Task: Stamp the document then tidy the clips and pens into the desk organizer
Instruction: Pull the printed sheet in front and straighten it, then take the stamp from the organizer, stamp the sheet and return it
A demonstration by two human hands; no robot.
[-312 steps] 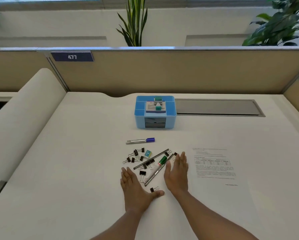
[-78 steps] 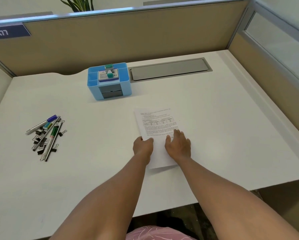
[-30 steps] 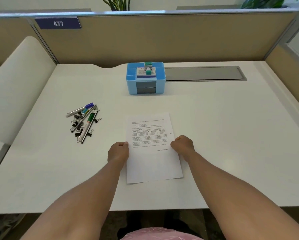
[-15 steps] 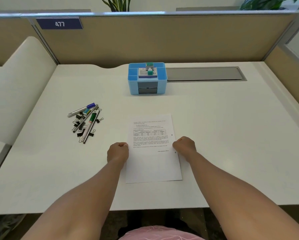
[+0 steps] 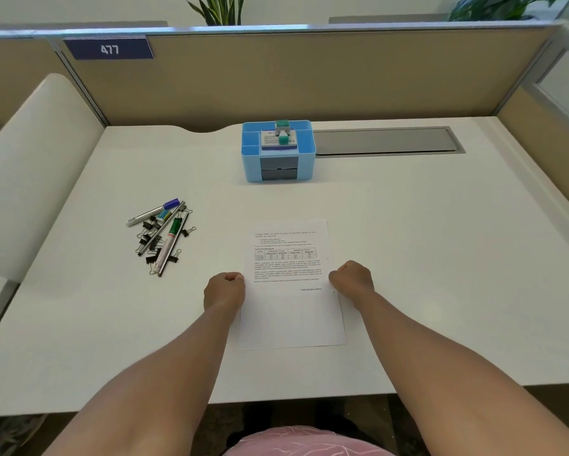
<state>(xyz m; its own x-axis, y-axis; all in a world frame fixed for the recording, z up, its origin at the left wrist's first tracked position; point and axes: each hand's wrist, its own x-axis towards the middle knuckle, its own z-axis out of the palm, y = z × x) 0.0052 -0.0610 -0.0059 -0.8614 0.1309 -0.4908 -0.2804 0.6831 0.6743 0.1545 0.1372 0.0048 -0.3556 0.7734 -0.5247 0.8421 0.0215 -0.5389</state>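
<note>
Both fists are resting closed at the side edges of a printed document, which is lying flat on the white desk directly in front of the person. The left hand is sitting curled, knuckles forward, against the sheet's left edge; the right hand is sitting the same way at its right edge. Whether the fingers are pinching the paper or only pressing beside it cannot be told from the head view. Both bare forearms are reaching straight forward from the near edge of the desk, roughly parallel, flanking the lower half of the page.

Well to the left of the document, pens and black binder clips are lying in a loose pile, among them a blue-capped marker and a green-banded pen. Farther back, centred on the desk, a blue desk organizer is standing with a green-handled stamp sitting in its top. A grey cable cover is running just right of it, and a tan partition carrying a "477" plate is closing off the rear.
</note>
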